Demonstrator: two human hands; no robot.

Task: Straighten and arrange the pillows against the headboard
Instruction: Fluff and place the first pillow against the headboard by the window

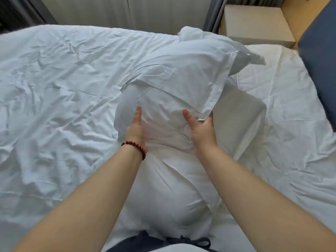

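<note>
A plump white pillow [163, 188] stands on end in front of me, squeezed between both hands. My left hand [135, 127], with a red bead bracelet on the wrist, presses its left side, thumb up. My right hand [201, 130] grips its right side, fingers wrapped behind. A second white pillow [181, 70] with a flanged edge lies across the top of the first. A flatter cream pillow [241, 120] lies to the right, partly hidden behind my right hand. The dark blue headboard [320, 60] runs along the right edge.
A wrinkled white duvet [54, 88] covers the bed's left side. A white sheet [283, 110] covers the mattress beside the headboard. A beige nightstand [254, 22] stands at the back right, with pale curtains [109, 11] behind the bed.
</note>
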